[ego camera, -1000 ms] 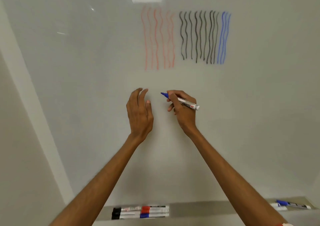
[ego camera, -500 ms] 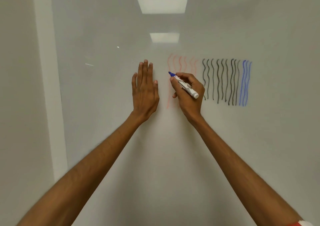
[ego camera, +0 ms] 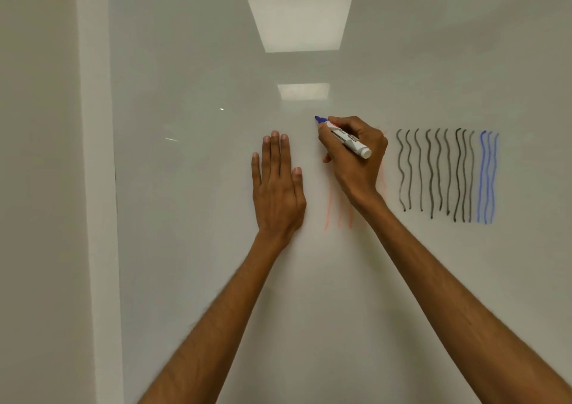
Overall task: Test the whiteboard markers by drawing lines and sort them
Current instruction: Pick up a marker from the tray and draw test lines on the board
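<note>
The right hand [ego camera: 356, 159] pinches a white-barrelled whiteboard marker with a blue tip [ego camera: 346, 136] between thumb and curled fingers. The uncapped tip points up and to that hand's left, close to the glossy white whiteboard [ego camera: 185, 249]; whether it touches the surface cannot be told. The left hand [ego camera: 277, 187] lies flat on the board just to the left of the tip, fingers straight and close together.

The main hazard sits under the right hand. The faint wavy red lines [ego camera: 328, 212] run directly beneath its heel and wrist, so a downward stroke would likely drag skin across them and smear them. A blue line drawn here could also land on or beside the red ones, making a weak marker hard to judge.

The wavy black lines [ego camera: 433, 171] and wavy blue lines [ego camera: 488, 174] lie to the right of the right hand, well apart from the tip. A fresh blue stroke on this side would split the blue group and could muddle the sorting.

The left palm, if it slides, could catch wet ink.
</note>
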